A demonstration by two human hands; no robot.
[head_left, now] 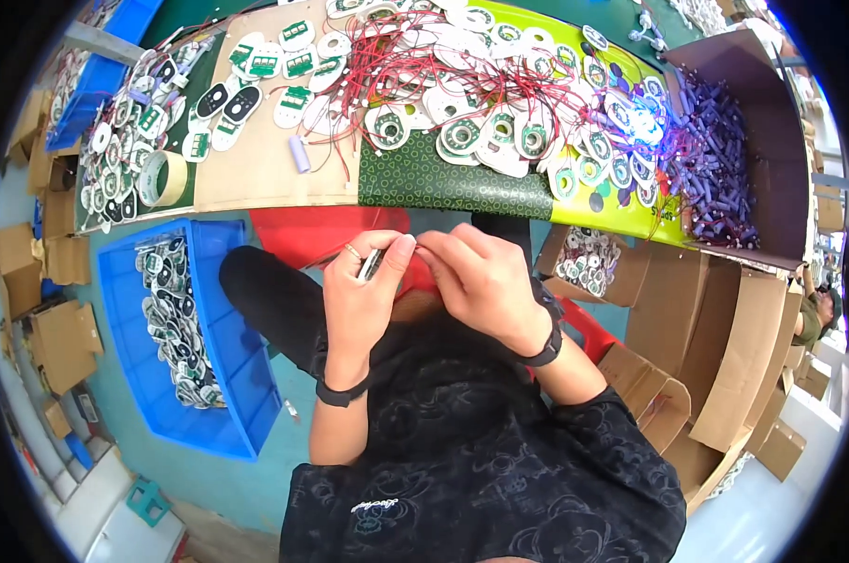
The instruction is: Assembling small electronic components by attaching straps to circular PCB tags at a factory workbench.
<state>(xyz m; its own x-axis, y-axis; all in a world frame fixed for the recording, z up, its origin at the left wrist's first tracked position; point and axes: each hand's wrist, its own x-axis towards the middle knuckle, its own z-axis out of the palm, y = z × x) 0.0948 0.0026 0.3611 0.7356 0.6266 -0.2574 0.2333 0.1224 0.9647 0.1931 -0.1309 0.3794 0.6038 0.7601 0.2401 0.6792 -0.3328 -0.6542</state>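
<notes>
Nearest the camera, a black shirt [481,450] is seen, with both forearms stretched toward the counter [443,186]. By the left grip [357,293], a small flat piece [369,266] is held nearly edge-on, clamped between thumb and fingers, above the lap and short of the counter. At the right grip [485,281], fingertips are held just beside the left ones; whether anything is pinched there cannot be told. Dark bands [344,392] are worn on both wrists. On the counter, white boards [509,159] are heaped among red wires [373,66]; a tape roll [175,178] is set at left, and purple cylinders [715,150] are gathered in a box [779,150] at right. Below, at left, similar boards are piled in a blue bin [129,357].
</notes>
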